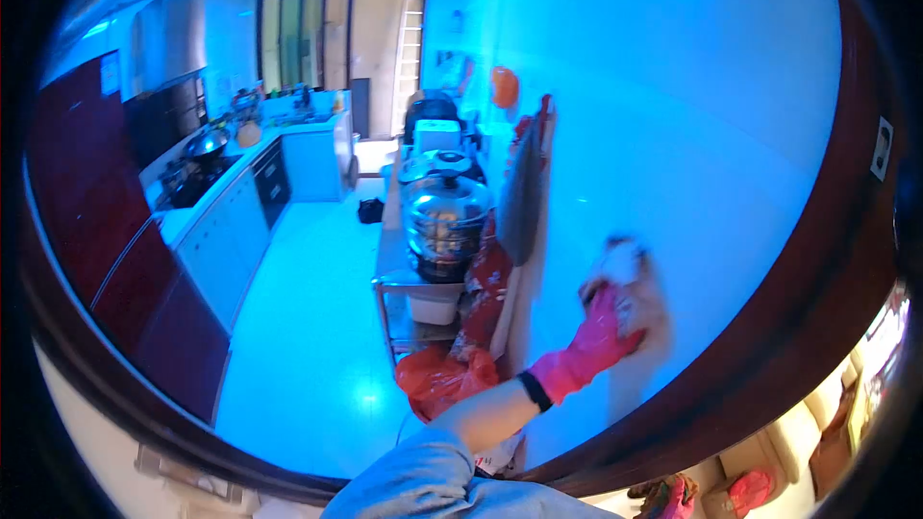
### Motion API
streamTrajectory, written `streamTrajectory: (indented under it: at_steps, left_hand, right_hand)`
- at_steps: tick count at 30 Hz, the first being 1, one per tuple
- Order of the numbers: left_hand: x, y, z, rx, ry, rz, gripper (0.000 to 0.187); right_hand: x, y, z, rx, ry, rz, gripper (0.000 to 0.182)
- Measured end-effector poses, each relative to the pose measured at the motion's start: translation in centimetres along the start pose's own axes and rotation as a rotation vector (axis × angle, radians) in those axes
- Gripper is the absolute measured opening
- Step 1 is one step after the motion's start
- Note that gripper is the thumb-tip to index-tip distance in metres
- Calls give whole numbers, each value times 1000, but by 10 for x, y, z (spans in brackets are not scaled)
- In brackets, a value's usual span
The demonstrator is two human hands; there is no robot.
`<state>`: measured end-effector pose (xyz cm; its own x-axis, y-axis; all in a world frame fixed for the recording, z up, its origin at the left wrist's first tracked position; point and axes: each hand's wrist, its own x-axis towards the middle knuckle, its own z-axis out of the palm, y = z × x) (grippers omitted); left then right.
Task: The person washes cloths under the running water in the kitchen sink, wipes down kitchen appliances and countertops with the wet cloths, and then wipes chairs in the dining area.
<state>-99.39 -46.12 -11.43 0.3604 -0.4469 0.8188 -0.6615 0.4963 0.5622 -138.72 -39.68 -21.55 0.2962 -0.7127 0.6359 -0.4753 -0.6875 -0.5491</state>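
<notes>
My left hand [596, 336], in a pink rubber glove with a dark cuff band, presses a crumpled, pale cloth [625, 264] against the glossy wall [731, 192] on the right. The cloth is blurred at its edges, with darker patches beside the fingers. A rolled denim sleeve [423, 476] covers my upper arm, and the forearm is bare. My right hand cannot be made out in this view.
Left of my arm, a metal rack [380, 312] holds a steamer pot [447, 216]; a red plastic bag [442, 380] is below. A grey cloth [521, 197] hangs nearby. The dark door frame [769, 327] curves along the right. Pink items [750, 492] lie beyond it.
</notes>
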Motion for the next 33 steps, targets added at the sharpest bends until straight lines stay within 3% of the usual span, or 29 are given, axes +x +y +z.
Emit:
streamTrajectory:
  at_steps: [1,4,6,7,9,10,13,15,18,19,20,21,22,23,25,26,29,31,32,33]
  left_hand:
    - [-43,-44,7,-95,-72,-177,45]
    - [-135,-79,-12,125,-241,-516,48]
    - [-172,-70,-42,192,-214,-642,49]
    - [-188,-59,-60,213,-175,-698,50]
    - [-217,-23,-97,240,-61,-782,51]
    - [-230,-1,-116,249,-4,-814,52]
    - [-268,81,-166,266,155,-927,55]
    - [-292,142,-195,259,215,-1020,56]
    - [-313,247,-216,245,232,-1202,59]
    - [-320,274,-218,239,225,-1268,60]
    - [-324,298,-220,234,223,-1335,60]
    - [-410,266,-251,-20,415,-1341,65]
    - [-427,282,-255,3,418,-1360,65]
    - [-440,296,-263,179,333,-1361,62]
    - [-419,333,-259,513,164,-1386,65]
    - [-447,336,-269,522,154,-1403,65]
    - [-541,365,-291,664,566,-1584,64]
    - [-562,411,-284,681,667,-1722,64]
    - [-578,431,-282,696,710,-1791,64]
    - [-594,449,-280,713,747,-1853,64]
  right_hand:
    - [6,-17,0,141,-81,120,37]
    - [23,-61,-9,665,-220,534,30]
    - [14,5,-9,591,-222,712,25]
    - [21,-1,-16,600,-260,709,25]
    - [27,-39,-35,320,-473,-57,22]
    - [21,-37,-41,368,-458,-165,24]
    - [-23,52,-42,379,-473,-91,21]
    - [-47,109,-43,522,-853,699,16]
    - [-85,153,-45,508,-1046,934,20]
    - [-61,100,-64,454,-1072,874,26]
    - [-74,110,-61,455,-1096,893,26]
    - [-90,129,-44,610,-1131,889,30]
    - [-104,139,-25,769,-1158,882,33]
    - [-119,149,-12,933,-1174,874,37]
    - [-122,148,-1,707,-1198,963,33]
    - [-127,149,8,743,-1228,946,32]
    - [-147,146,40,836,-1306,894,31]
    - [-160,139,68,413,-1289,481,32]
    - [-144,93,59,798,-1303,746,32]
    - [-144,71,62,797,-1248,803,33]
